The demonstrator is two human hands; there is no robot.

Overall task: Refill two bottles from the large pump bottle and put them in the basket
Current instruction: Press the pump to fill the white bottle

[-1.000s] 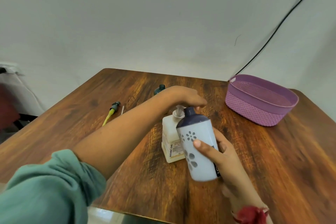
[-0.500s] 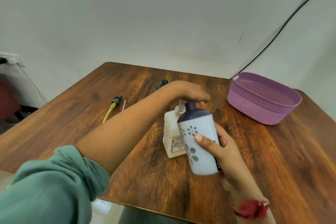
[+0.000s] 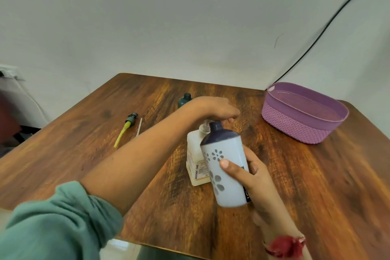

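My right hand grips a white bottle with grey flower marks and a dark purple top, tilted so its open neck sits under the pump spout. My left hand lies palm down on the pump head of the large cream pump bottle, which stands on the wooden table just behind the white bottle. The pump head itself is mostly hidden by my hand. A small dark teal bottle stands behind my left wrist. The purple woven basket sits at the back right.
A loose pump cap with a yellow tube and a thin white straw lie on the table's left side. A black cable runs down the wall behind the basket. The table's near edge is close to my body.
The view has tilted slightly; my left hand stays on the pump head and my right hand keeps the white bottle at the spout. Nothing else moved.
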